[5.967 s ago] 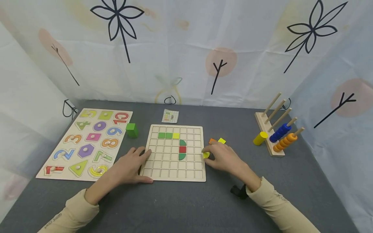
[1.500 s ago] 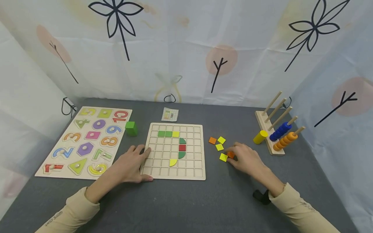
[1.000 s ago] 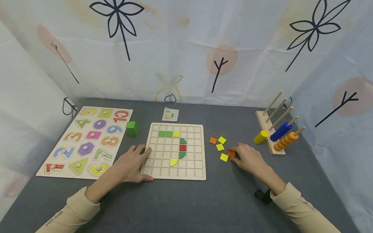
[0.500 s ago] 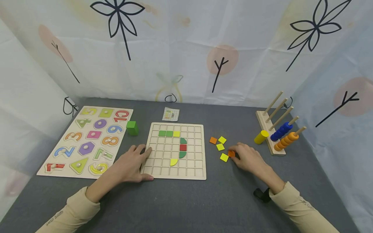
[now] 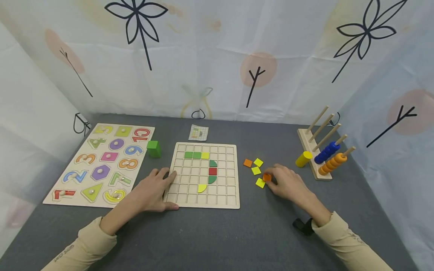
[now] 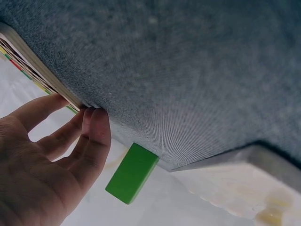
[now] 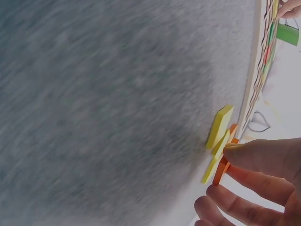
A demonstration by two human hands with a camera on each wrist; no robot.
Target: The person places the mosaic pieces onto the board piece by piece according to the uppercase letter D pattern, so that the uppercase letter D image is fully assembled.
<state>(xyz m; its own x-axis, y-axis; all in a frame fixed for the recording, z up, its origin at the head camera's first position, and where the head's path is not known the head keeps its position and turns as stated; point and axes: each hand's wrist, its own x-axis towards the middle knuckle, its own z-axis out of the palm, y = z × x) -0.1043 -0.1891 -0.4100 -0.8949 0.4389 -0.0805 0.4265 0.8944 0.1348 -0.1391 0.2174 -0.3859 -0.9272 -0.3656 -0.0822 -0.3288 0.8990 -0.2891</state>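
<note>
My left hand [image 5: 152, 192] rests at the left side of a pale wooden grid board [image 5: 223, 197], its fingertips right at the board's edge and its thumb by the near left corner. Green, yellow and red tiles lie in some of the board's squares, among them a yellow quarter-circle tile [image 5: 202, 188]. To the right of the board, my right hand [image 5: 288, 183] pinches an orange square tile [image 5: 266, 177] between thumb and fingers. In the right wrist view the orange tile [image 7: 219, 173] is tilted, close to several yellow square tiles [image 7: 220, 126].
Another orange tile [image 5: 248, 163] lies by the yellow ones. Behind the board is a small pattern card [image 5: 198, 133]. A number puzzle [image 5: 81, 169] and a green block [image 5: 154, 149] are on the left; a peg stacker [image 5: 323, 175] and a yellow cylinder [image 5: 303, 159] on the right.
The yellow quarter-circle tile, earlier in my right hand, now lies on the board. My right hand has moved right to the loose tiles and lately shifted slightly left with the orange tile.
</note>
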